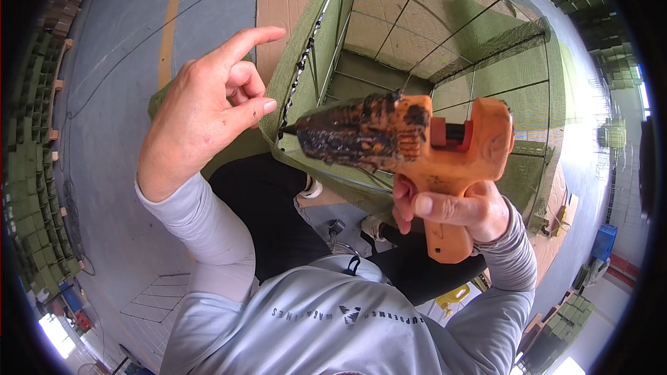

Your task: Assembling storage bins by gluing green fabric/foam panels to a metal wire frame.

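My right hand (pixel 469 212) grips an orange glue gun (pixel 455 163) by its handle. Its front half is coated in dark, glossy residue, and the dark nozzle points left. The tip is at the lower end of a dark, lumpy glue line (pixel 301 69); whether it touches cannot be told. That line runs along the left edge of a box of green mesh (pixel 295 52) over a metal wire frame. Left of this edge, my left hand (pixel 198 107) holds nothing visible, index finger and thumb apart, the other fingers curled.
Cardboard sheets (pixel 281 0) lie under the box on the grey floor (pixel 128 62). Stacks of green pieces (pixel 31 187) line the far left. A wire grid panel (pixel 156 298) lies at lower left. Something yellow (pixel 453 297) shows beside my right leg, and a blue bin (pixel 604 242) stands right.
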The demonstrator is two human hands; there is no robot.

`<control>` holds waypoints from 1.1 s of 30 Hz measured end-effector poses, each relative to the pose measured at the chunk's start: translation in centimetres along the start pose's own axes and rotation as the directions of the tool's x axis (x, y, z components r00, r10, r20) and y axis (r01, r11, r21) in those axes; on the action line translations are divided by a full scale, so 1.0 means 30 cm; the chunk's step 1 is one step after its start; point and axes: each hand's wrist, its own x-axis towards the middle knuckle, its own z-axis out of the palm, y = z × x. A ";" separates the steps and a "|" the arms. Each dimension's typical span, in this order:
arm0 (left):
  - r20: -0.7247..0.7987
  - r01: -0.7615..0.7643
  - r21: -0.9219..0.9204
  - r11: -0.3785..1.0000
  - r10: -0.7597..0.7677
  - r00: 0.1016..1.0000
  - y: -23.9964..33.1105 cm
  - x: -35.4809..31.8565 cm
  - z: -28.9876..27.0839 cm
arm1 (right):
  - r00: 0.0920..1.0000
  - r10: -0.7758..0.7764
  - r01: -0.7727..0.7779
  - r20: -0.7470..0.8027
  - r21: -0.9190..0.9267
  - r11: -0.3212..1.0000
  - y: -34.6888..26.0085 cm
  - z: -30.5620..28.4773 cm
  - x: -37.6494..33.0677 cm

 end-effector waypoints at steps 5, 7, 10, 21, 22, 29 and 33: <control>-0.002 0.003 0.007 1.000 -0.003 1.000 0.002 -0.007 -0.007 | 0.997 -0.028 0.033 0.073 -0.078 0.996 -0.008 0.011 -0.003; 0.000 0.002 0.006 1.000 -0.002 1.000 -0.001 -0.004 -0.005 | 0.997 0.004 0.008 0.074 -0.158 0.987 -0.011 -0.002 -0.015; 0.010 -0.006 0.005 1.000 0.006 1.000 -0.001 -0.001 -0.002 | 0.997 -0.002 0.009 0.076 -0.100 0.995 -0.011 0.008 -0.017; 0.038 -0.059 0.101 0.993 0.055 0.998 0.004 -0.017 0.003 | 0.999 0.049 -0.047 0.014 -0.135 0.990 -0.020 0.021 -0.035; 0.041 -0.068 0.113 0.991 0.063 0.997 0.005 -0.021 0.003 | 0.998 0.044 -0.036 0.045 -0.155 0.987 -0.014 0.014 -0.034; 0.037 -0.085 0.134 0.987 0.080 0.996 0.029 -0.046 0.010 | 0.998 0.059 -0.052 0.036 -0.152 0.987 -0.015 0.019 -0.045; 0.055 -0.118 0.203 0.972 0.109 0.993 0.028 -0.061 0.017 | 0.998 0.068 -0.069 -0.012 -0.174 0.982 -0.027 0.031 -0.064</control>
